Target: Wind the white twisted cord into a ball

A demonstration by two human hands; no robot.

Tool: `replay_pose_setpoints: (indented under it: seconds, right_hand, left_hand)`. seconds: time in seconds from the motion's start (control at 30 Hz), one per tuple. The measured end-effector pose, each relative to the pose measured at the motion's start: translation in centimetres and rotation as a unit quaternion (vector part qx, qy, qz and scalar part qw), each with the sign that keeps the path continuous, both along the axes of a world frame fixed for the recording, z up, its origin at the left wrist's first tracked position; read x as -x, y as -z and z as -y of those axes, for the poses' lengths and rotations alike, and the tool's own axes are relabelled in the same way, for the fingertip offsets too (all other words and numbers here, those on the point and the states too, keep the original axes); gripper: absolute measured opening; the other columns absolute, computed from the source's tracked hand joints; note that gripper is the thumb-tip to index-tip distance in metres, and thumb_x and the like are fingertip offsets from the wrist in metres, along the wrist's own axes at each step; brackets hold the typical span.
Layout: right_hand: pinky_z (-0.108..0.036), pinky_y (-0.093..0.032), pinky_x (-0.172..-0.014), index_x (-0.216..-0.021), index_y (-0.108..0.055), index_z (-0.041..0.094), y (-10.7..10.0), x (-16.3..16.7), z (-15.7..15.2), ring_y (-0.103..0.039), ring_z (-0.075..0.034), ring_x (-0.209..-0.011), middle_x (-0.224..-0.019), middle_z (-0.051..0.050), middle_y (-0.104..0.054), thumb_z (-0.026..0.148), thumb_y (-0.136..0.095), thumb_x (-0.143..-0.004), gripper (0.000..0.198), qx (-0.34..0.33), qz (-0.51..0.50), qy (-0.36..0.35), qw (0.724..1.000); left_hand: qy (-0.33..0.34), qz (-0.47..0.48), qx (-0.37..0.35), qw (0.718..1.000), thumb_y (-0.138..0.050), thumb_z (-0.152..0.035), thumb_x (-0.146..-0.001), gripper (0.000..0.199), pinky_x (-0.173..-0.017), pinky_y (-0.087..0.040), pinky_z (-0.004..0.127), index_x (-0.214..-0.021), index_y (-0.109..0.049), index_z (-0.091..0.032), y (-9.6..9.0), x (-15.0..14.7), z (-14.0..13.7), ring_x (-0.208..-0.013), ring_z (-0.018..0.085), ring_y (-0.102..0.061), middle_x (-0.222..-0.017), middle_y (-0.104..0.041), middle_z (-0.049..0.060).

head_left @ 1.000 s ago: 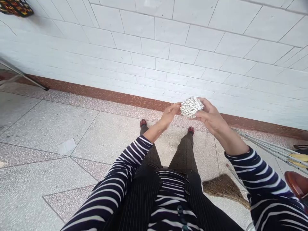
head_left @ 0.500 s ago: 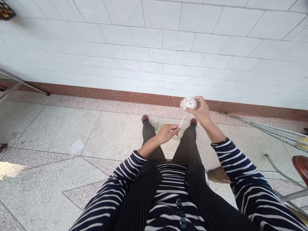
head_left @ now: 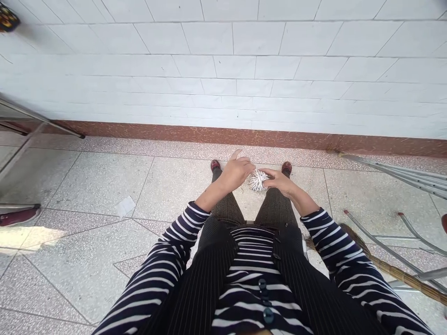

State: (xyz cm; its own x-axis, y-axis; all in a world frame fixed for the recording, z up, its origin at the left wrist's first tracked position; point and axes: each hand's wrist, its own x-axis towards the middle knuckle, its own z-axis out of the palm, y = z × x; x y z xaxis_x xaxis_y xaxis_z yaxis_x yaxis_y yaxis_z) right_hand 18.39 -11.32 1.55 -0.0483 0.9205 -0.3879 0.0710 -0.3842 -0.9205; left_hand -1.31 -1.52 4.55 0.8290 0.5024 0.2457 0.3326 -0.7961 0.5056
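Observation:
A ball of white cord (head_left: 257, 181) with dark flecks is held in front of my thighs. My right hand (head_left: 281, 182) grips its right side, the thumb below and the fingers above. On the left side of the ball, my left hand (head_left: 237, 173) pinches the cord with thumb and fingers at the ball's upper edge. The cord between the fingers is partly hidden. Both hands are close together, with the ball between them.
A white tiled wall (head_left: 216, 83) rises ahead. To the right are metal poles (head_left: 394, 174), bent metal legs (head_left: 370, 237) and a broom handle (head_left: 405, 274). Paper (head_left: 125, 206) lies on the floor at left, near a person's red shoe (head_left: 19, 217) and a metal frame (head_left: 24, 144).
The ball and my right hand have come down and left towards my body. My left hand has moved up to the ball, and the stretched length of cord between the hands has shortened.

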Motion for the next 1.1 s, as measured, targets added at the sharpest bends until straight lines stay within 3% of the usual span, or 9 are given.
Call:
replay_pose_setpoints:
  seconds: [0.23, 0.37, 0.47, 0.63, 0.8, 1.0, 1.1]
  right_hand:
    - [-0.035, -0.050, -0.089, -0.114, -0.062, 0.029, -1.1, 1.3, 2.2, -0.061, -0.021, -0.099, -0.111, 0.000, -0.063, 0.023, -0.075, -0.061, 0.055, -0.071, -0.073, 0.024, 0.994]
    - [-0.037, -0.051, -0.090, -0.136, -0.052, 0.038, -3.1, 2.0, 3.3, -0.061, -0.023, -0.107, -0.124, -0.002, -0.060, 0.022, -0.077, -0.067, 0.075, -0.100, -0.115, -0.006, 0.988]
    - [-0.043, -0.048, -0.101, -0.132, -0.059, 0.037, -4.3, 1.8, 3.4, -0.057, -0.028, -0.121, -0.132, -0.003, -0.060, 0.025, -0.078, -0.068, 0.068, -0.106, -0.110, -0.015, 0.988]
    - [-0.051, -0.052, -0.098, -0.123, -0.064, 0.035, -5.5, -0.2, 3.1, -0.056, -0.033, -0.123, -0.133, -0.004, -0.061, 0.025, -0.081, -0.063, 0.063, -0.128, -0.109, 0.095, 0.981]
    - [-0.053, -0.058, -0.089, -0.121, -0.063, 0.040, -8.0, -2.3, 2.9, -0.058, -0.032, -0.122, -0.137, -0.002, -0.058, 0.020, -0.077, -0.062, 0.064, -0.176, -0.156, 0.183, 0.955]
    - [-0.056, -0.058, -0.090, -0.116, -0.065, 0.037, -12.0, -2.3, 3.0, -0.054, -0.033, -0.129, -0.135, -0.003, -0.060, 0.022, -0.076, -0.061, 0.058, -0.241, -0.145, 0.198, 0.939]
    - [-0.057, -0.059, -0.089, -0.109, -0.067, 0.035, -14.1, -2.2, 3.3, -0.055, -0.035, -0.128, -0.133, -0.005, -0.062, 0.020, -0.078, -0.057, 0.055, -0.280, -0.168, 0.241, 0.914]
  left_hand:
    - [-0.012, 0.012, 0.041, 0.999, -0.045, -0.020, -0.099, 0.025, -0.120, -0.023, 0.049, -0.097, -0.070, -0.019, 1.9, -0.4, 0.6, -0.104, 0.021, -0.065, -0.099, -0.073, 0.006]
    - [0.009, -0.001, 0.087, 0.996, -0.047, -0.018, -0.097, 0.023, -0.119, -0.024, 0.047, -0.097, -0.070, -0.019, 2.4, -0.1, 0.6, -0.103, 0.020, -0.066, -0.102, -0.073, 0.006]
    - [0.011, 0.003, 0.103, 0.995, -0.048, -0.019, -0.096, 0.023, -0.118, -0.025, 0.047, -0.101, -0.070, -0.020, 2.7, -0.4, 0.5, -0.104, 0.020, -0.066, -0.103, -0.073, 0.006]
    - [-0.010, -0.005, 0.092, 0.996, -0.044, -0.021, -0.098, 0.025, -0.119, -0.023, 0.046, -0.100, -0.068, -0.018, 4.6, -1.1, 0.3, -0.106, 0.020, -0.064, -0.106, -0.072, 0.007]
    - [-0.046, -0.028, 0.169, 0.984, -0.043, -0.024, -0.099, 0.026, -0.117, -0.026, 0.045, -0.092, -0.068, -0.019, 7.0, -1.3, -0.2, -0.095, 0.019, -0.065, -0.098, -0.074, 0.003]
    - [-0.036, -0.001, 0.145, 0.989, -0.048, -0.029, -0.095, 0.025, -0.118, -0.023, 0.043, -0.085, -0.069, -0.019, 5.8, -2.0, -2.3, -0.084, 0.017, -0.063, -0.092, -0.073, 0.003]
    - [-0.037, -0.012, 0.160, 0.986, -0.045, -0.028, -0.096, 0.029, -0.113, -0.030, 0.040, -0.083, -0.069, -0.019, 6.3, -1.7, -2.9, -0.074, 0.016, -0.060, -0.082, -0.071, 0.001]
